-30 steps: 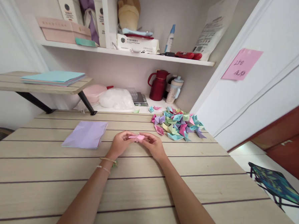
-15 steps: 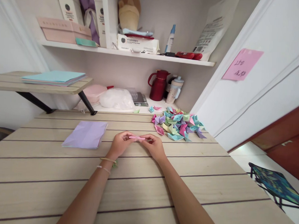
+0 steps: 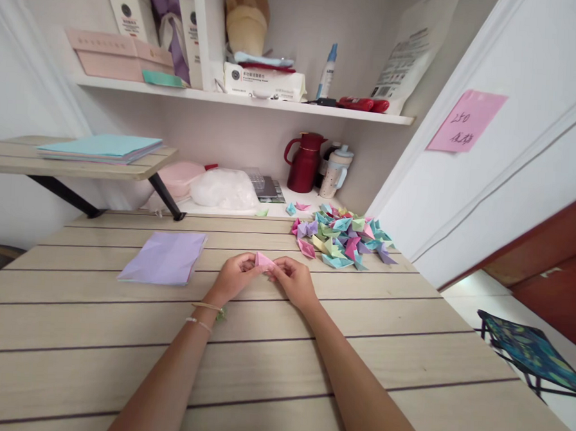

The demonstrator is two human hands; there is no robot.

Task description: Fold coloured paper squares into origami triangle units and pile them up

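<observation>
A small folded piece of pink paper (image 3: 263, 262) is held between my two hands, a pointed corner of it sticking up. My left hand (image 3: 235, 278) pinches its left side, and my right hand (image 3: 295, 283) pinches its right side. Fingers cover both ends of the paper. To the left of my hands lies a stack of purple paper squares (image 3: 164, 258). A heap of small folded paper boats (image 3: 347, 238) in many colours is spread beyond my right hand.
A small raised shelf (image 3: 140, 171) at the left bears a stack of blue paper (image 3: 101, 146). Behind the slatted table (image 3: 261, 362) stand a red jug (image 3: 305, 165), a tumbler (image 3: 336, 173) and a white plastic bag (image 3: 225, 189). A folding stool (image 3: 534, 354) is at the right.
The pink paper, seen edge-on as a thin flat strip before, now shows a triangular face with a point upward. Both hands still pinch it in nearly the same place.
</observation>
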